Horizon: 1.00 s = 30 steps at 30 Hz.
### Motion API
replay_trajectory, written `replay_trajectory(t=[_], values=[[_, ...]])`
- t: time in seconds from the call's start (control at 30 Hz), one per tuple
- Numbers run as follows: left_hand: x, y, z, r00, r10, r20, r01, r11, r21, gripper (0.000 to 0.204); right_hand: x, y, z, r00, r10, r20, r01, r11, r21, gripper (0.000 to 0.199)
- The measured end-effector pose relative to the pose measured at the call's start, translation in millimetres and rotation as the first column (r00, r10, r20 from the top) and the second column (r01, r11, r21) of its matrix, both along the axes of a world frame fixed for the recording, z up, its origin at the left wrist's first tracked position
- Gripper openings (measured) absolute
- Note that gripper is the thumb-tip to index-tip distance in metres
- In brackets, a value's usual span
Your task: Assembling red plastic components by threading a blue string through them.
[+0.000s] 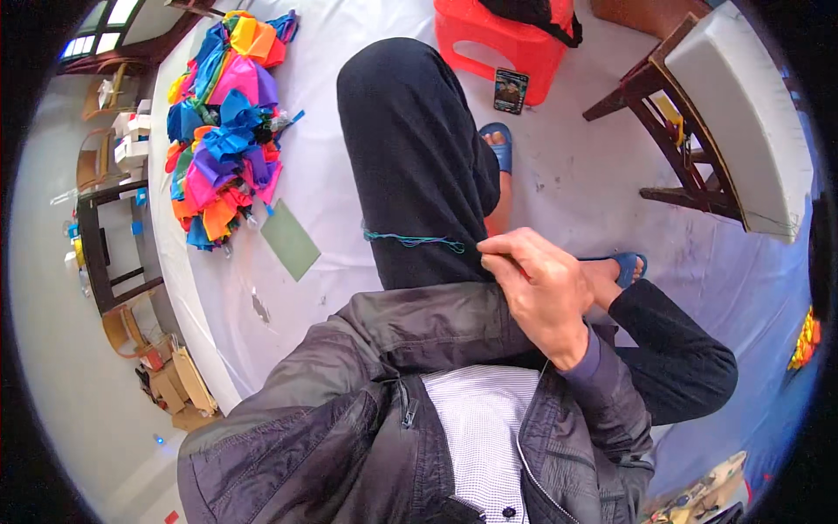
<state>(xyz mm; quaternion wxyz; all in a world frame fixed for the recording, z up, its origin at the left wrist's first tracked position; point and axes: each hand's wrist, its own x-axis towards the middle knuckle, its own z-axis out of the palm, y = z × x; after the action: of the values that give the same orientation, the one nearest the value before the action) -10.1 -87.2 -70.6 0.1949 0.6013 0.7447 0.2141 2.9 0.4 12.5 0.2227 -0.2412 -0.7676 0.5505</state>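
Note:
My right hand [543, 284] hovers beside my raised knee, thumb and forefinger pinched together. Whatever lies between the fingertips is too small to make out. Just left of those fingertips, a loose bundle of teal and green thread [415, 237] lies across my dark trouser leg [410, 148]. My left arm, in a dark jacket sleeve [436, 319], crosses in front of my body toward the right wrist. The left hand itself is hidden from sight.
A heap of brightly coloured cloth pieces [229, 131] lies at left, near a green rectangular sheet [291, 240]. Ahead, a phone [510, 92] leans by a red plastic stool [532, 52]. A wooden chair with a pale cushion [742, 113] lies tipped at right. White sheeting [559, 166] covers the floor.

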Motion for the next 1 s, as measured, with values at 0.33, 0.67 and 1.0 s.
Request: replay_trajectory(t=[0.33, 0.67, 1.0], values=[[42.6, 18.0, -13.4, 0.996, 0.022, 0.084, -0.032, 0.993, 0.111, 0.020, -17.1, -16.2, -20.5, 0.999, 0.030, 0.034, -0.031, 0.998, 0.045, 0.014], [103.2, 33.9, -23.4, 0.990, -0.021, 0.142, -0.012, 0.974, 0.228, 0.022, -22.4, -18.1, -30.3, 0.999, 0.016, 0.052, -0.024, 0.988, 0.155, 0.013], [22.1, 6.5, -18.6, 0.981, -0.048, 0.190, -0.019, 0.943, 0.333, 0.024, -19.5, -14.7, -23.0, 1.000, -0.011, 0.001, 0.011, 1.000, 0.020, 0.015]])
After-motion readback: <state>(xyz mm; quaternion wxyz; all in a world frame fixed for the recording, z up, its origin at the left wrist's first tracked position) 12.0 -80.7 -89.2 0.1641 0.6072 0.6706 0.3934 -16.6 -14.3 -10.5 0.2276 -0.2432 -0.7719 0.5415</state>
